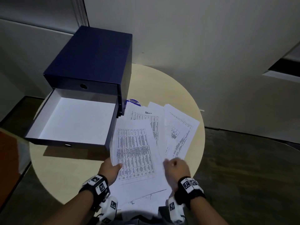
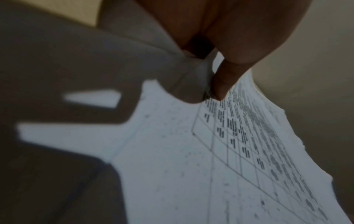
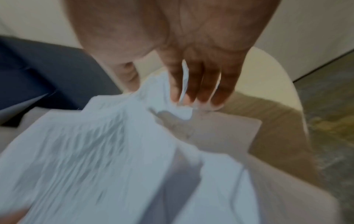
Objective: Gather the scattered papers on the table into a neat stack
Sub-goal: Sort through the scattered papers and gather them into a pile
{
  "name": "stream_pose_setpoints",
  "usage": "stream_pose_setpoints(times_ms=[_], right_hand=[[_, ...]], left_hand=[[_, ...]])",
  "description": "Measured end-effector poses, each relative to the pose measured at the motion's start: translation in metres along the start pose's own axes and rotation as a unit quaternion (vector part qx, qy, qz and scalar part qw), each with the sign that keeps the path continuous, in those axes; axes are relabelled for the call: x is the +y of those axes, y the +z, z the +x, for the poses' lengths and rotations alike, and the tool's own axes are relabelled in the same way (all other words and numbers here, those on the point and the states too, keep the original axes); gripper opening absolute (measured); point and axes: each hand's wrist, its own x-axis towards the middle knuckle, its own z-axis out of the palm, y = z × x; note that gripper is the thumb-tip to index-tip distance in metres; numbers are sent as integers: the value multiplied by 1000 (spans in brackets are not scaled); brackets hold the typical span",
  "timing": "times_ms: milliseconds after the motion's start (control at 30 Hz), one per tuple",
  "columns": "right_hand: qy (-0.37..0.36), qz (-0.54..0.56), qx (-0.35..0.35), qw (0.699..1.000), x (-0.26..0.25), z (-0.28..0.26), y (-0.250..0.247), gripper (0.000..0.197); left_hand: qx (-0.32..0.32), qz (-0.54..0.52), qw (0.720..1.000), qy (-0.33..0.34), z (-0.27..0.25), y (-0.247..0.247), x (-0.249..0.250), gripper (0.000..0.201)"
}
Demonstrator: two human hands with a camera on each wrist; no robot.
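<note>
Several white printed papers lie fanned out on the round beige table, right of the box. The top sheet carries a dense table of print. My left hand pinches that sheet's left edge, thumb on top of the sheet, the fingers hidden beneath. My right hand is curled over the right side of the pile; in the blurred right wrist view its fingers grip bunched paper edges, one sheet slipped between two fingers. More sheets spread out behind.
A dark blue drawer box stands at the table's back left, its lower drawer pulled out with a white inside. A small blue round thing peeks out behind the papers. The table edge curves close on the right, with dark floor beyond.
</note>
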Motion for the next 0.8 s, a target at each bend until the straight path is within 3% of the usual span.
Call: stream_pose_setpoints(times_ms=[33,100,200,333,433,533,600,700,800], right_hand=[[16,48,64,997,0,11,-6,48],[94,120,91,984,-5,29,-23,58],[200,210,56,955,-9,57,-31,75],[222,271,3,937,-15,79,-26,89],[218,285,-12,933,-16,85,-18,75],[207,276,7,939,5,103,-4,77],[209,289,20,934,17,111,1,63],[199,308,47,929,-3,79,-25,43],[198,308,75,927,4,72,-49,35]], left_hand=[[4,2,1000,-7,3,-1,-2,31],[6,23,1000,-11,5,-2,-2,27],[14,55,998,-10,6,-1,3,21],[11,89,996,-9,11,-3,7,21],[1,90,996,-20,11,-4,7,21],[4,83,996,-25,12,-5,5,14],[4,74,997,-35,14,-5,3,15],[-4,51,997,-62,17,-6,-1,25],[8,27,997,-78,35,-10,-23,53]])
